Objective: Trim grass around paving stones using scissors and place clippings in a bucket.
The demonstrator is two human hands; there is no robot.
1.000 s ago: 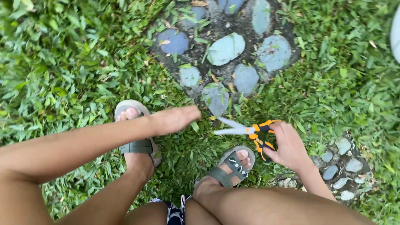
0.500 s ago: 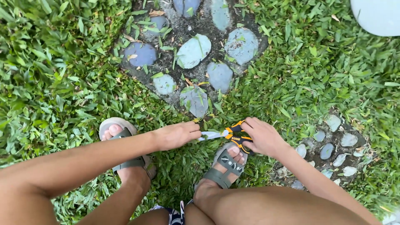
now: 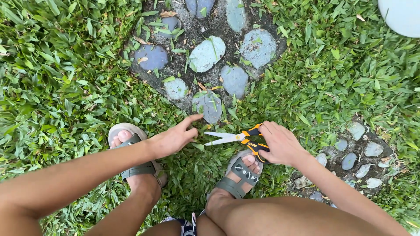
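My right hand (image 3: 281,144) grips a pair of scissors (image 3: 238,138) by its orange and black handles. The silver blades stand slightly apart and point left, low over the grass (image 3: 70,87). My left hand (image 3: 173,137) hovers just left of the blade tips, index finger stretched toward the stones, holding nothing that I can see. Both hands are above the grass between my two feet in grey-green sandals (image 3: 135,153), at the near edge of a stepping pad of flat grey-blue stones (image 3: 205,54).
I am crouched, knees at the bottom of the view. A second patch of small stones (image 3: 354,153) lies to the right. A pale rounded object (image 3: 400,15) sits at the top right corner. Thick grass surrounds everything.
The scissor blades have opened and swung free of my left hand. My left hand drew back slightly and stretched its index finger; half a second ago its fingertips met the blade tips.
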